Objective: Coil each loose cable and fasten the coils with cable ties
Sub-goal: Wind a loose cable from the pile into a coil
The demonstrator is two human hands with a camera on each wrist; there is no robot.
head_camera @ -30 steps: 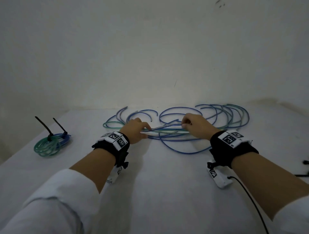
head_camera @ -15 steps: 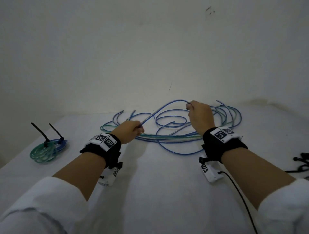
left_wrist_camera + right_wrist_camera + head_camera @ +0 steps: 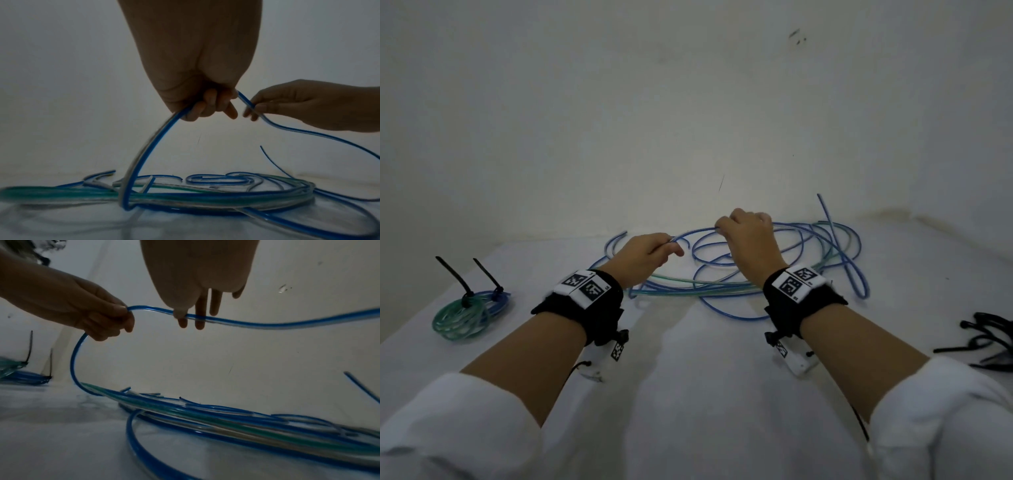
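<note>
A heap of loose blue and green cables lies at the back of the white table. Both hands hold one blue cable lifted above the heap. My left hand grips it with curled fingers, and the strand drops from there to the pile. My right hand pinches the same cable a short way along, thumb against the fingers. A free blue cable end sticks up at the right of the heap.
Two finished coils, green and blue, lie at the far left, each with a black cable tie standing up. Spare black cable ties lie at the right edge. A pale wall rises just behind the heap.
Both hands have lifted the blue cable off the heap and drawn closer together. The right hand slid along it towards the left hand, and a free end has swung up at the right.
</note>
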